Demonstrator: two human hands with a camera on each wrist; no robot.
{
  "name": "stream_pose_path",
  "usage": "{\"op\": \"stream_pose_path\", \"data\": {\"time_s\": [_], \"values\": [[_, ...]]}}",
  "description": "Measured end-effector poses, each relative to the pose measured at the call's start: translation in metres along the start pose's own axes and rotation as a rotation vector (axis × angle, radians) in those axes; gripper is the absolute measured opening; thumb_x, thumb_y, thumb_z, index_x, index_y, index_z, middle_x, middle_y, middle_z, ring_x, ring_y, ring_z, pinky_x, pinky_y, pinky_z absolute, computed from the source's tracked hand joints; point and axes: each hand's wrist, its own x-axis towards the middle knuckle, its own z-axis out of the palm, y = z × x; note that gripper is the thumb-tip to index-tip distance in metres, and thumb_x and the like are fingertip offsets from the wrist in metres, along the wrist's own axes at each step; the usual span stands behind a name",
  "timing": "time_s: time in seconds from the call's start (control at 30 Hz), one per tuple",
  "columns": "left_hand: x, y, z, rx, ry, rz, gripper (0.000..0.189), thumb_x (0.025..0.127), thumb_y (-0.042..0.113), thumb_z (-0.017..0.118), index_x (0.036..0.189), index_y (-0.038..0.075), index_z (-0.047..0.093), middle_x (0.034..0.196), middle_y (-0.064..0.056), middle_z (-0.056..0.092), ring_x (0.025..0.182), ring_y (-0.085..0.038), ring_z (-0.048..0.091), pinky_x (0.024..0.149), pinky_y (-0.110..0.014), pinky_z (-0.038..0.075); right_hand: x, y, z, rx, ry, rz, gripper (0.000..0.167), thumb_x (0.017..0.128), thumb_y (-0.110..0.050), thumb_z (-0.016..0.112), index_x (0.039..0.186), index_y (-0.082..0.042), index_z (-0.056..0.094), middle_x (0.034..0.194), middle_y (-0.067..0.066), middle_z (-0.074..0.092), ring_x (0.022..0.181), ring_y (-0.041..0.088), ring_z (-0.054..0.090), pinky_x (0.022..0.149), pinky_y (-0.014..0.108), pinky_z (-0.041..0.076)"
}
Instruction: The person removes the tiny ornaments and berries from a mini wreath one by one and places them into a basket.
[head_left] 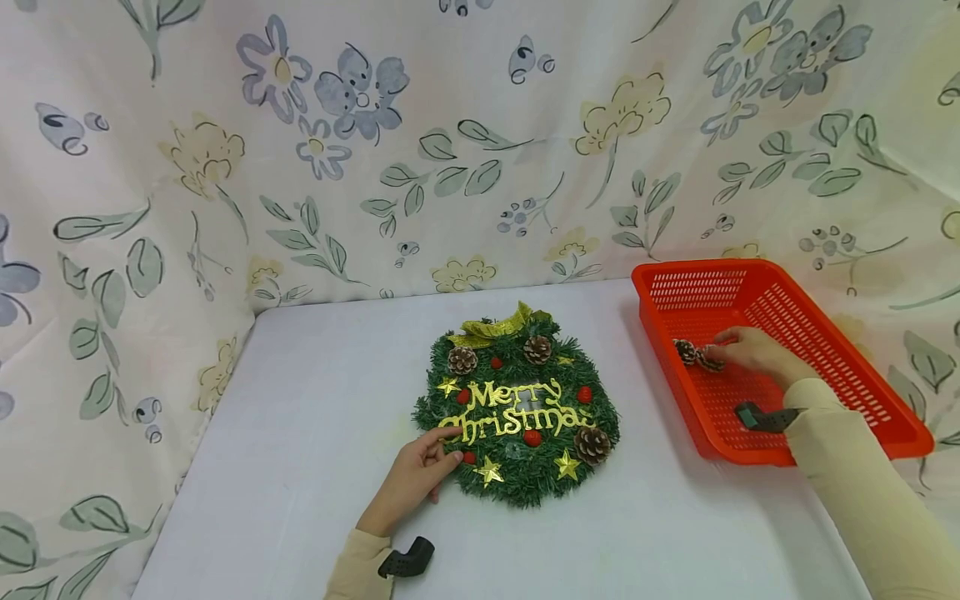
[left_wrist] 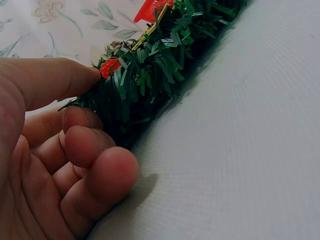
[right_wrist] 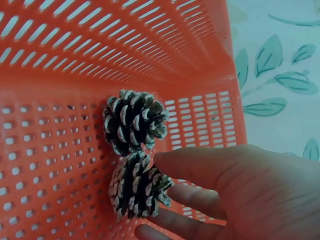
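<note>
A round green wreath (head_left: 517,483) with gold "Merry Christmas" lettering, gold stars, red berries and pine cones lies on the table. My left hand (head_left: 417,473) holds its lower left edge, the thumb by a red berry (left_wrist: 109,67) and the other fingers bent at its side. Over in the red plastic basket (head_left: 675,400), my right hand (head_left: 763,354) pinches a white-tipped pine cone (right_wrist: 135,187) between thumb and fingers. A second such pine cone (right_wrist: 134,121) lies right against it, near the basket wall.
The white-covered table (head_left: 322,375) carries the wreath in the middle and the basket at the right. A floral curtain (head_left: 465,150) hangs behind and along the left side. A gold bow (head_left: 491,327) tops the wreath.
</note>
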Motion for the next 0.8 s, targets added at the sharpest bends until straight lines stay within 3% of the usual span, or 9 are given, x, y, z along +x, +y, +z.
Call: {"op": "stream_pose_path", "data": {"time_s": [0.27, 0.47, 0.6, 0.8], "values": [[0.001, -0.001, -0.001, 0.001, -0.002, 0.004, 0.045, 0.1, 0.03, 0.066, 0.143, 0.02, 0.057, 0.072, 0.0, 0.051, 0.044, -0.009, 0.047, 0.047, -0.031, 0.051, -0.006, -0.006, -0.003, 0.105, 0.029, -0.013, 0.08, 0.103, -0.055, 0.048, 0.15, 0.008, 0.033, 0.149, 0.037, 0.036, 0.134, 0.055, 0.034, 0.106, 0.072, 0.034], [0.001, -0.002, -0.001, 0.001, -0.008, 0.01, 0.046, 0.1, 0.031, 0.066, 0.144, 0.019, 0.056, 0.072, 0.0, 0.051, 0.044, -0.009, 0.048, 0.048, -0.031, 0.052, -0.01, -0.009, -0.004, 0.19, 0.101, -0.069, 0.081, 0.104, -0.06, 0.04, 0.154, 0.002, 0.032, 0.154, 0.034, 0.034, 0.14, 0.054, 0.031, 0.109, 0.075, 0.03], [0.001, -0.002, -0.001, 0.003, -0.002, 0.002, 0.046, 0.1, 0.032, 0.066, 0.143, 0.021, 0.057, 0.072, 0.0, 0.051, 0.044, -0.009, 0.048, 0.048, -0.031, 0.052, -0.013, -0.015, -0.006, 0.242, 0.127, -0.07, 0.084, 0.103, -0.062, 0.04, 0.158, -0.001, 0.027, 0.159, 0.033, 0.027, 0.144, 0.055, 0.025, 0.111, 0.076, 0.025], [0.0, -0.001, -0.001, -0.003, 0.0, -0.002, 0.046, 0.1, 0.031, 0.067, 0.143, 0.02, 0.057, 0.072, 0.0, 0.05, 0.045, -0.009, 0.047, 0.048, -0.031, 0.052, -0.02, -0.03, -0.009, 0.291, 0.193, -0.097, 0.081, 0.102, -0.062, 0.042, 0.158, -0.005, 0.03, 0.16, 0.03, 0.028, 0.143, 0.053, 0.028, 0.11, 0.076, 0.027]]}}
